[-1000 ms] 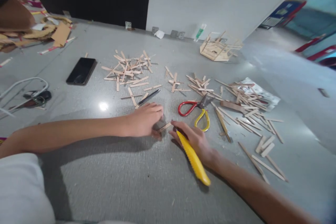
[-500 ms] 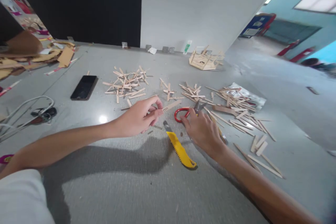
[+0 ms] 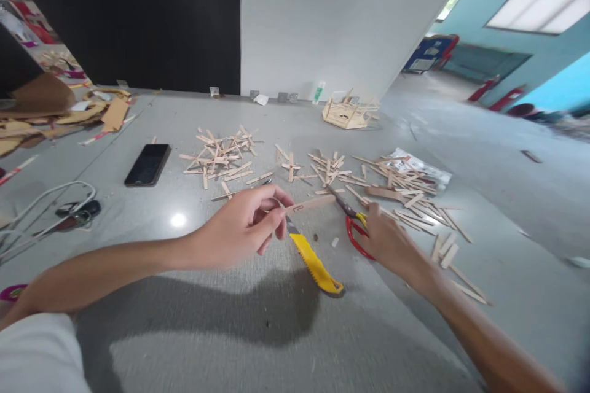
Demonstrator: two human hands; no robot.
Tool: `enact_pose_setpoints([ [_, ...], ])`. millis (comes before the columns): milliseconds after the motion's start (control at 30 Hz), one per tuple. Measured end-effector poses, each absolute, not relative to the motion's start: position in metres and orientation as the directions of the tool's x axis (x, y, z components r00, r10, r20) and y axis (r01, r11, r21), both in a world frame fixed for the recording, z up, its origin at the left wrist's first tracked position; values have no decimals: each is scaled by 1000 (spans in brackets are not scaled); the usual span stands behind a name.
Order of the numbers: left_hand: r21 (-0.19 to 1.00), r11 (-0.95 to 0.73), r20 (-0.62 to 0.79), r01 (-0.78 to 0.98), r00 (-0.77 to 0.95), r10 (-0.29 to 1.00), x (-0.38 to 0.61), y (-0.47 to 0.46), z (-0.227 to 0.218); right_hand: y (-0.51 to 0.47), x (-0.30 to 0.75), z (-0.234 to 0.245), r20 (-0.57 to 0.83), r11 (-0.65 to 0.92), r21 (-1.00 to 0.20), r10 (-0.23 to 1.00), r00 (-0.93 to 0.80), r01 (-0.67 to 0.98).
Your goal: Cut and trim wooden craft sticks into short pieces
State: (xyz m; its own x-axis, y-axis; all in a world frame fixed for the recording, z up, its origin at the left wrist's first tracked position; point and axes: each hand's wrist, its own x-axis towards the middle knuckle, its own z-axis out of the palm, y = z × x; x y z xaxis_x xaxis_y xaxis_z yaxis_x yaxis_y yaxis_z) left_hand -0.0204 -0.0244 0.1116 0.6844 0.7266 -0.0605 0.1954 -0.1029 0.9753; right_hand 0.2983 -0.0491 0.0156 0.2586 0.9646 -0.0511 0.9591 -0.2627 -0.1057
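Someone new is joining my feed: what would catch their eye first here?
First, the yellow cutter on the grey table, its blade end by the left hand. Then the red-and-yellow scissors in the right hand, near the tip of the wooden stick that the left hand pinches. Beyond the hands lie heaps of pale sticks.

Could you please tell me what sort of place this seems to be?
It looks like a craft workspace, judging by the scattered wooden sticks, the scissors and the small wooden frame.
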Motion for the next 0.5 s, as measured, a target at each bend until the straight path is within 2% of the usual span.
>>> enact_pose_setpoints([
  [167, 984, -104, -27, 147, 689, 724, -22, -29, 115, -73, 313, 13, -11, -277, 7, 961, 277, 961],
  [300, 978, -140, -11, 158, 701, 713, -23, -29, 117, -84, 328, 19, 43, -249, 0, 968, 249, 968],
  [367, 968, -184, 10, 173, 702, 712, -23, -30, 118, -85, 335, 23, -15, -181, -109, 983, 180, 977],
  [433, 956, -233, 46, 179, 692, 721, -23, -32, 119, -86, 337, 26, -74, -99, -284, 994, 81, 954],
  [500, 947, -267, 78, 178, 679, 730, -23, -34, 119, -89, 332, 28, -49, -29, -458, 999, 7, 888],
])
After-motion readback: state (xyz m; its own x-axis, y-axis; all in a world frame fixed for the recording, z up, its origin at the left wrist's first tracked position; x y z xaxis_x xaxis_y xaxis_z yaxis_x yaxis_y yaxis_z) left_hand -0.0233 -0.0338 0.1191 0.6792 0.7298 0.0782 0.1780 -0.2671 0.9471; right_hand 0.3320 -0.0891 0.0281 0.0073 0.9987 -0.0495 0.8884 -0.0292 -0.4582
